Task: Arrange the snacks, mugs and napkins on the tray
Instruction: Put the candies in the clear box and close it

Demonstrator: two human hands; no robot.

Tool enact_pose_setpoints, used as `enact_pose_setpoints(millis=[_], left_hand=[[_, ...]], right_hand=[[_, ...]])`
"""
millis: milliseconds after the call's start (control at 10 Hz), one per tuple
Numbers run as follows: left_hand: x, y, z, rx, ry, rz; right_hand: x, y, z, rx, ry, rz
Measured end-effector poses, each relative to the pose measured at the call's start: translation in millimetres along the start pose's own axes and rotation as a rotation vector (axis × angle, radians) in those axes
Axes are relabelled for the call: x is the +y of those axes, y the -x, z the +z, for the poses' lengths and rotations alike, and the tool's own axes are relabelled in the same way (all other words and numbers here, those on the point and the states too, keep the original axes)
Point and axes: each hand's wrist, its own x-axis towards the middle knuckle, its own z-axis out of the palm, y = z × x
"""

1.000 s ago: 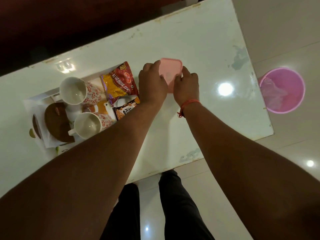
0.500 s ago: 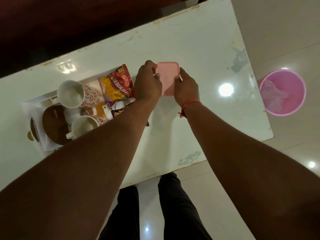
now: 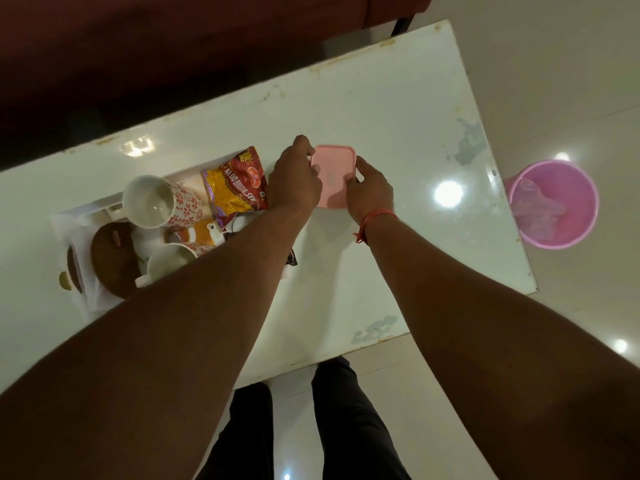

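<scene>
A pink square box (image 3: 333, 174) lies on the white table, gripped on both sides: my left hand (image 3: 294, 181) holds its left edge and my right hand (image 3: 370, 190) its right edge. Left of it stands the white tray (image 3: 86, 211). On the tray lie a red and yellow snack packet (image 3: 237, 187), two white mugs with red flowers (image 3: 157, 202) (image 3: 173, 261) on their sides, an orange packet (image 3: 194, 233) and round brown pieces (image 3: 112, 258) on white napkins (image 3: 67, 233). My left forearm hides the tray's near right part.
The white table (image 3: 398, 109) reaches right to an edge near a pink bucket (image 3: 554, 202) on the floor. A dark red sofa (image 3: 173, 46) runs along the far side. My legs stand at the table's near edge.
Both hands stay on the pink box; my left fingers have shifted from covering its top to its left edge, so more of the lid shows.
</scene>
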Motion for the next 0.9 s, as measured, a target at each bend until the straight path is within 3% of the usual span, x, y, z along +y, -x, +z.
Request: enact_pose_setpoints(millis=[200,500,800,900], left_hand=[[0.9,12.0,-7.0,-0.087,-0.120,-0.083],[0.4,26.6,-8.3,-0.127,-0.252,-0.146],[-4.2,28.2,-11.0,-0.079,-0.242,-0.100],[-9.8,36.7,-18.9,0.065,-0.266,0.010]], right_hand=[[-5.7,-4.2,-9.3,-0.111,0.164,-0.077],[4.1,4.7,-0.3,-0.120,0.261,-0.119],[4.7,14.1,-0.4,-0.109,0.442,-0.204],[3.4,26.5,-2.7,0.043,0.541,-0.294]])
